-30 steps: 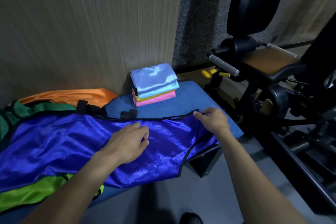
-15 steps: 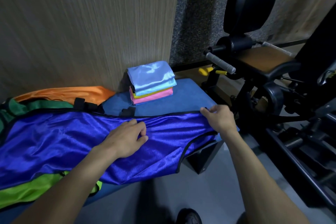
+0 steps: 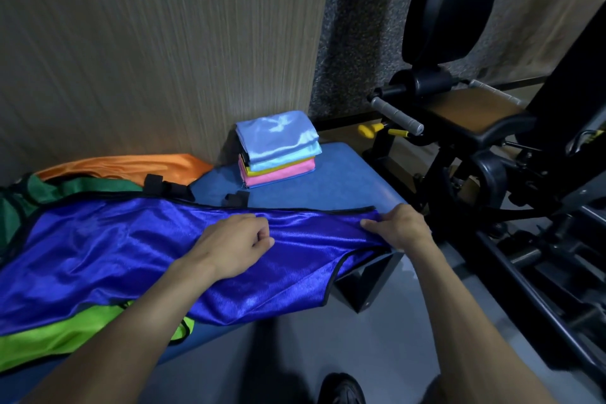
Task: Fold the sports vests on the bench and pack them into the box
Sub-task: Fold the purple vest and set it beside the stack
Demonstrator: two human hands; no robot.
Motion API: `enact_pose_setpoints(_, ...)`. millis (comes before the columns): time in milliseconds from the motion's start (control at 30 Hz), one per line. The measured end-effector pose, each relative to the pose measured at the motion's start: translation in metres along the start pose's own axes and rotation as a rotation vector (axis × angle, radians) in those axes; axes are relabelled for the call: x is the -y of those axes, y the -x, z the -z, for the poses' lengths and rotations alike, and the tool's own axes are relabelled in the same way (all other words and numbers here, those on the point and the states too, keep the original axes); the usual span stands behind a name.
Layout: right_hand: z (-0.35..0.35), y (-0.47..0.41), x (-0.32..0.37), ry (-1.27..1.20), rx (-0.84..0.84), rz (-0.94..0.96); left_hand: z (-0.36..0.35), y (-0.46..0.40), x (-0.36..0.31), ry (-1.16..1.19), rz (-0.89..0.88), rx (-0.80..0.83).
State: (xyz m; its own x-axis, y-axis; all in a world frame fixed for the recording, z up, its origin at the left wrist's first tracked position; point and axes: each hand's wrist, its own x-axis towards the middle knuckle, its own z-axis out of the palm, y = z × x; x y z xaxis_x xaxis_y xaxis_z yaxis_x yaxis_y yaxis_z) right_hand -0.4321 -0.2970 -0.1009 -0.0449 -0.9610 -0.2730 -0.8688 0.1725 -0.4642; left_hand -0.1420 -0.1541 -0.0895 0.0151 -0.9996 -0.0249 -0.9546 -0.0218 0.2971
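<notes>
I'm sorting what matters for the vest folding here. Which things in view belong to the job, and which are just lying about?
Part of the job:
- shiny royal-blue vest, gripped by left hand and right hand
- lime-green vest
- orange vest
- dark green vest
- folded stack of vests
- blue padded bench

Just there:
- black gym machine
- wood-grain wall panel
</notes>
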Motion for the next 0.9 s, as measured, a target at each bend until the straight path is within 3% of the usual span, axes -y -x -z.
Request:
enact_pose_setpoints(133, -0.004, 0.000, 0.005, -0.127, 0.027, -0.048, 0.000, 0.002, -0.002, -0.006, -0.037, -0.007)
enact_pose_setpoints(267, -0.003, 0.004, 0.013, -0.364, -0.002, 0.039, -0.003, 0.002, 0.000, 0.002, -0.051, -0.014)
enact_pose_setpoints(400, 0.002, 0.002, 0.034, -0.381, -0.233, 0.251, -0.005, 0.002, 0.002, 0.048, -0.089, -0.055)
enact_pose_setpoints(500, 0.002, -0.011, 0.045, -0.308, -0.417, 0.261, -0.009, 0.004, 0.004, 0.053, -0.148, -0.057)
enact_pose_setpoints(633, -0.018, -0.026, 0.035, -0.093, -0.330, 0.186, -0.015, 0.003, 0.011, -0.032, -0.199, 0.050)
enact_pose_setpoints(767, -0.012, -0.036, 0.034, 0.035, -0.330, 0.140, -0.013, 0.006, 0.002, 0.010, -0.279, -0.054)
enact_pose_setpoints(900, -0.004, -0.038, 0.031, -0.034, -0.133, 0.000, -0.018, 0.005, -0.048, 0.070, -0.308, -0.090)
